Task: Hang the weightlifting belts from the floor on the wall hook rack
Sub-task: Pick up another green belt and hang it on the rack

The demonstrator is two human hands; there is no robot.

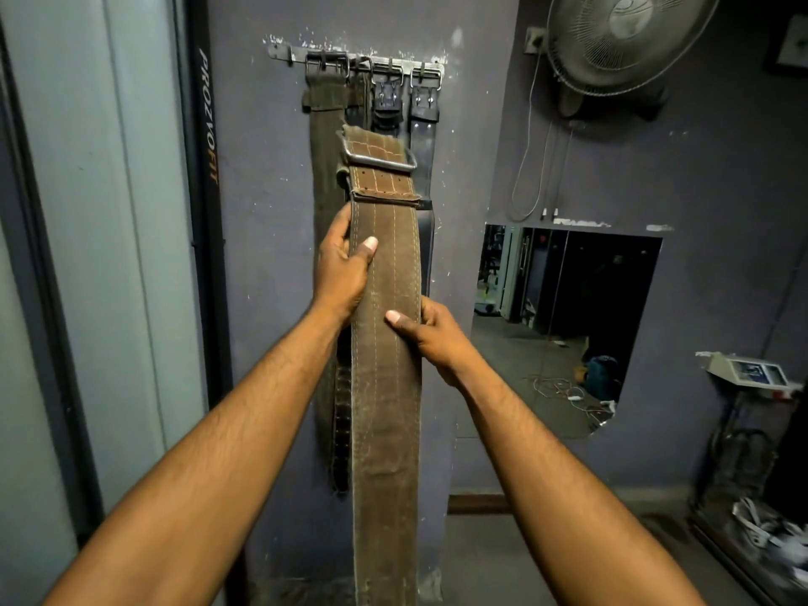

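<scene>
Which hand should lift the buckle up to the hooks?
Probably the left hand. It grips the brown belt higher up, just under the buckle, so it is nearer the hook rack. The right hand holds the belt lower down.

Gym corner: lifting belts on wall hook rack, mirror.

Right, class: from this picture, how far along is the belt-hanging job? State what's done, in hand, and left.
Done: several belts hang by their buckles from the hook rack. In hand: the left hand and right hand both grip a brown belt, buckle uppermost, below the rack. Left: hooking that buckle on; whether other belts remain to collect isn't shown.
</scene>
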